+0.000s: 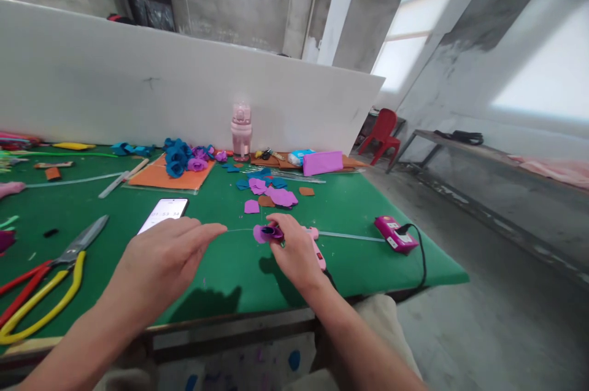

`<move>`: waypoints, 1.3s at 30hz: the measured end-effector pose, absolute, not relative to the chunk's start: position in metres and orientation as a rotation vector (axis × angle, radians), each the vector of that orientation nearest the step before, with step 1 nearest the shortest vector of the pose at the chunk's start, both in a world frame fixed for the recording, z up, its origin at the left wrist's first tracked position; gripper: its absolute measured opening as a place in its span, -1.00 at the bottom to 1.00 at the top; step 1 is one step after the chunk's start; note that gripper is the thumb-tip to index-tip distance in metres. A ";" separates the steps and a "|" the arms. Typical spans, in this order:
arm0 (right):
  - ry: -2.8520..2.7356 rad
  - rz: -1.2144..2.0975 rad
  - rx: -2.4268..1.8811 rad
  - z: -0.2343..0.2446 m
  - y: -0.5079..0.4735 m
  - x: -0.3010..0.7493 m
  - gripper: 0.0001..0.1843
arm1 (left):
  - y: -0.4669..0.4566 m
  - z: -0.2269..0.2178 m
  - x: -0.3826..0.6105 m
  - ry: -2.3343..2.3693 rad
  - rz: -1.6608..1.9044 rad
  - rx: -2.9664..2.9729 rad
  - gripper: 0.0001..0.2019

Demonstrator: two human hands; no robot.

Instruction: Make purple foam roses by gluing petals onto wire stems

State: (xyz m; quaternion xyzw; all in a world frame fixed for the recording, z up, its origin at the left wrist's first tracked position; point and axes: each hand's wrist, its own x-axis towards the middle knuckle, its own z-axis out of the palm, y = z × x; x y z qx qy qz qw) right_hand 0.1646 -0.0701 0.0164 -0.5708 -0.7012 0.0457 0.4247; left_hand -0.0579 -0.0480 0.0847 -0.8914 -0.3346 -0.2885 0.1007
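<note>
My right hand (297, 250) is closed round a small, partly made purple flower (260, 233), one petal sticking out to the left. From that flower a thin pale strand (240, 230) stretches across to my left hand (161, 262), whose thumb and fingertips are pressed together at its end. It looks like a thread of hot glue. Behind my right hand lies a pink glue gun (318, 253), partly covered, with a clear glue stick (352, 236) reaching to the right. Loose purple petals (281, 196), along with blue and brown ones, are scattered just beyond my hands.
Large scissors (69, 262) with red and yellow handles lie open at left, near a lit phone (164, 214). Finished blue flowers (178, 156) rest on orange sheets (151, 175). A pink bottle (242, 132) stands by the white partition (184, 78). A corded power strip (396, 235) sits right.
</note>
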 end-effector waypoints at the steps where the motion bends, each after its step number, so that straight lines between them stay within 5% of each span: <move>1: -1.752 0.104 -1.444 0.016 -0.069 0.164 -0.53 | -0.051 0.085 -0.057 -0.957 -0.795 -2.586 -0.73; 6: -1.794 0.092 -1.479 0.017 -0.068 0.161 -0.53 | -0.063 0.090 -0.049 -0.831 -0.578 -2.444 -0.67; 39: -1.926 0.020 -1.569 0.016 -0.073 0.158 -0.52 | -0.068 0.091 -0.033 -0.737 -0.520 -2.384 -0.68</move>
